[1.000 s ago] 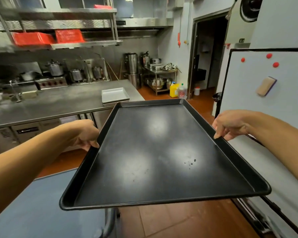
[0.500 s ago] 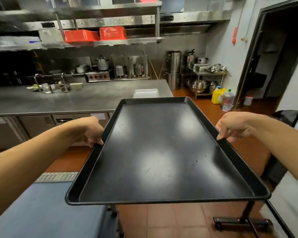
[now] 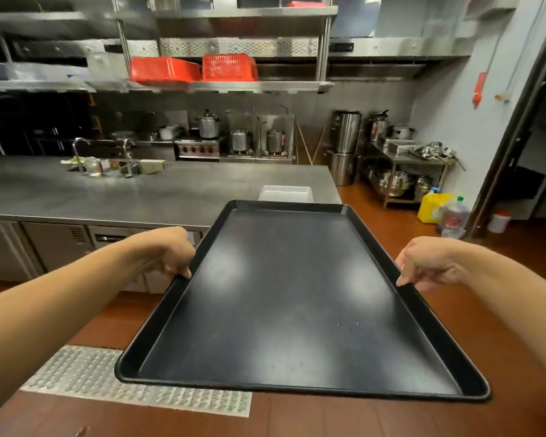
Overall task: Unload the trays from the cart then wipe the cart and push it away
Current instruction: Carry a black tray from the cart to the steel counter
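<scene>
Black tray [image 3: 297,298] held level; L hand [image 3: 171,252] & R hand [image 3: 429,261] fingers curled on side rims; white tray [image 3: 286,193] on tabletop [image 3: 139,190] beyond.

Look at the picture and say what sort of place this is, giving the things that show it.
Most likely a commercial kitchen: a long stainless steel counter, stockpots stacked by a range, and red crates on an overhead steel shelf.
</scene>
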Motion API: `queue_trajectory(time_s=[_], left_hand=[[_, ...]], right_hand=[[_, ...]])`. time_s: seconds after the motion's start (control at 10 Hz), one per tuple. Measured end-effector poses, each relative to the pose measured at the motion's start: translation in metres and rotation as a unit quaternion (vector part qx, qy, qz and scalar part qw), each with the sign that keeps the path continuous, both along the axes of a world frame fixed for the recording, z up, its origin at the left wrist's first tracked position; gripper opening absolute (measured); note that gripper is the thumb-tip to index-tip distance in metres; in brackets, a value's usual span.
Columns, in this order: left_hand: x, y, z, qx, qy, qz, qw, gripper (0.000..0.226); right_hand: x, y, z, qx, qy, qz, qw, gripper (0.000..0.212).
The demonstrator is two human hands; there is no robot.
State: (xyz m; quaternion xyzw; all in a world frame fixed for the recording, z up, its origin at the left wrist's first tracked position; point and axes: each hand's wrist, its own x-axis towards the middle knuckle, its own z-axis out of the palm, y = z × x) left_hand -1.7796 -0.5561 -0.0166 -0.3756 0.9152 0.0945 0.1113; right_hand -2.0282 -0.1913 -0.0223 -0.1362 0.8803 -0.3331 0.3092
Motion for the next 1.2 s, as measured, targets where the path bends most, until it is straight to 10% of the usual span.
queue_trajectory(time_s=[1.2], left_hand=[[-0.691,-0.501,-0.14,0.22,0.027,0.092,0.971,0.011]], right_hand=[[-0.687,-0.502,-0.134,0.067,-0.09,-0.018,0.994,0.038]])
